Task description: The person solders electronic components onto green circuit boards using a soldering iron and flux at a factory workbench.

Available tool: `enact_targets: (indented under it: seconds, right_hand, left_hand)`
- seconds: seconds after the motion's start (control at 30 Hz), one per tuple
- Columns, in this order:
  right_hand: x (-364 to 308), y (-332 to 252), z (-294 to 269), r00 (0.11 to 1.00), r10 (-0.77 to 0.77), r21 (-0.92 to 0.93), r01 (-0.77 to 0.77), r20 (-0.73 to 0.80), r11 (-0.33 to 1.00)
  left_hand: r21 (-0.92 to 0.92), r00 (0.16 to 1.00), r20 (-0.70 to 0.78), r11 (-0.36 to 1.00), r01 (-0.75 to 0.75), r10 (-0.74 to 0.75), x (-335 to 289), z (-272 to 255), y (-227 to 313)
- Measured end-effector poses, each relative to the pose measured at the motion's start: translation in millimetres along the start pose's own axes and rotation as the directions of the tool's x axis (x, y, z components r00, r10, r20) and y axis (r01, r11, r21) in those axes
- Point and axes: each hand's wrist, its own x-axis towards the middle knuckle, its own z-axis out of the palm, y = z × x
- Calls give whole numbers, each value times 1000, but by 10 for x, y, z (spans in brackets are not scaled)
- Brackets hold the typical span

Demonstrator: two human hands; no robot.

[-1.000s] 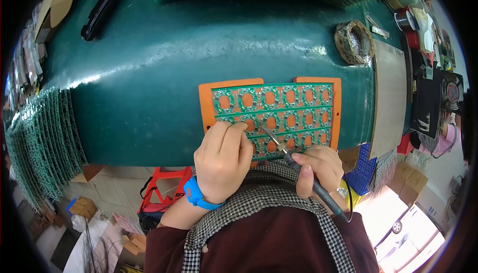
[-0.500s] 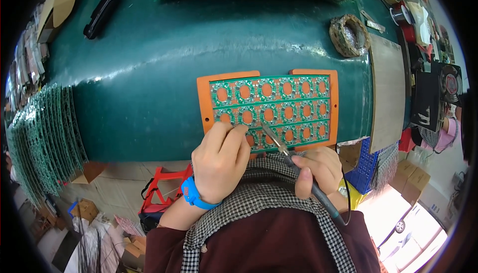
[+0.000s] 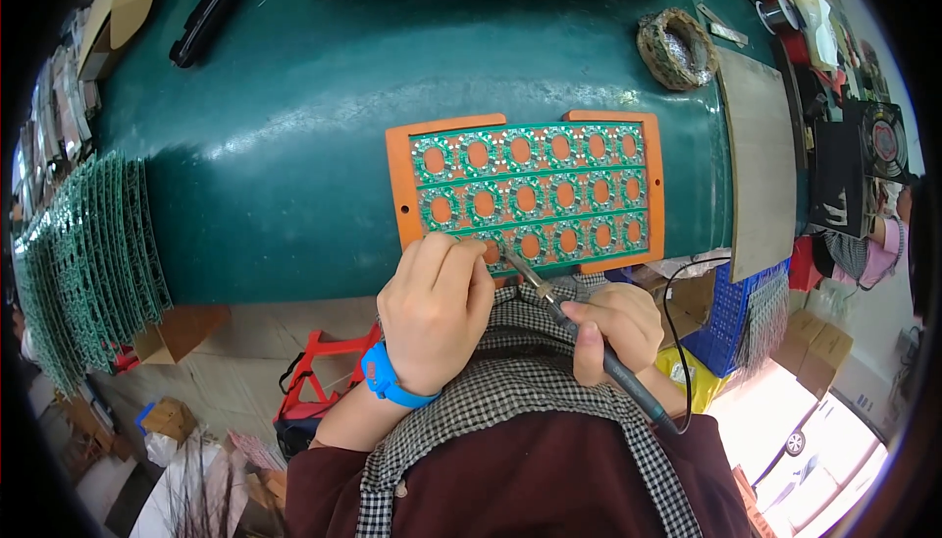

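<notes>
My right hand (image 3: 620, 327) grips the soldering iron (image 3: 554, 307) like a pen, its tip at the near row of the green circuit board (image 3: 545, 175), which lies in the orange tray (image 3: 655, 206) on the bench (image 3: 294, 194). My left hand (image 3: 432, 288) is pinched beside that tip; whether it holds anything, I can't tell. Steady wrists and a light, brief touch should work best, fingertips clear of hot metal.

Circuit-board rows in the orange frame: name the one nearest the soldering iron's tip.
The bottom row: the soldering iron has its tip there, while the middle row and top row lie beyond.
</notes>
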Motion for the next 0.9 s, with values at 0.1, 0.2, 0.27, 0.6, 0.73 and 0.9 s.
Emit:
enact_targets:
  seconds: [0.1, 0.2, 0.27, 0.6, 0.73, 0.9]
  right_hand:
    - [-3, -18, 15, 999, -24, -23, 24, -27, 999]
    - [0, -51, 9, 995, -26, -21, 24, -96, 999]
    - [-1, -56, 26, 998, -10, -34, 8, -69, 999]
    - [-27, -79, 32, 997, -26, -58, 21, -78, 998]
    - [-102, -105, 20, 996, -44, -31, 42, -84, 999]
    - [-59, -107, 135, 997, -23, 9, 23, -69, 1000]
  left_hand:
    - [-3, 999, -44, 1000, 8, -8, -3, -28, 19]
    - [33, 998, -61, 999, -15, 17, 13, -13, 48]
    - [69, 997, -78, 998, -10, 15, -2, 34, 25]
    - [17, 999, -20, 999, -50, 50, 44, -77, -38]
    - [20, 999, -43, 1000, -22, 23, -81, -147, -91]
    - [-20, 998, -67, 1000, 5, -7, -130, -106, -102]
